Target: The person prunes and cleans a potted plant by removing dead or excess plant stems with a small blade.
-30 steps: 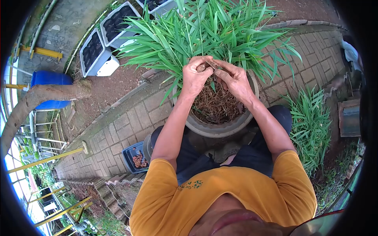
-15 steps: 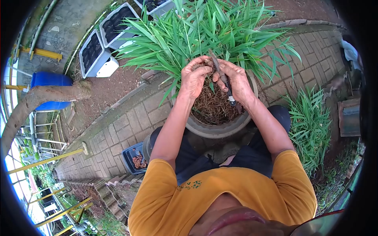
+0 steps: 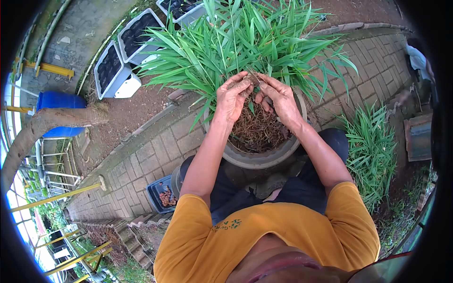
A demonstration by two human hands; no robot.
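Observation:
My left hand (image 3: pixel 232 100) is closed, thumb and fingers pinching a brown, soil-covered rhizome (image 3: pixel 248 80) at the base of the leafy stems. My right hand (image 3: pixel 281 100) is closed close beside it, fingers curled. A thin dark part of a knife (image 3: pixel 257 78) shows at its fingertips; the handle is hidden. Both hands are above a large grey round pot (image 3: pixel 257 162) between my knees. Matted brown roots (image 3: pixel 257 129) and soil fill the pot, and long green leaves (image 3: pixel 236 42) spread out beyond my hands.
A small blue tray (image 3: pixel 153 194) with reddish-brown pieces stands on the brick paving at left. Cut leafy stems (image 3: pixel 373 151) lie in a heap at right. Grey planter boxes (image 3: pixel 113 75), a blue drum (image 3: pixel 59 100) and a tree trunk (image 3: pixel 52 122) are at upper left.
My right hand has turned around the knife, and its black-and-white handle no longer shows. My left hand has stayed at the rhizome, with only a slight shift.

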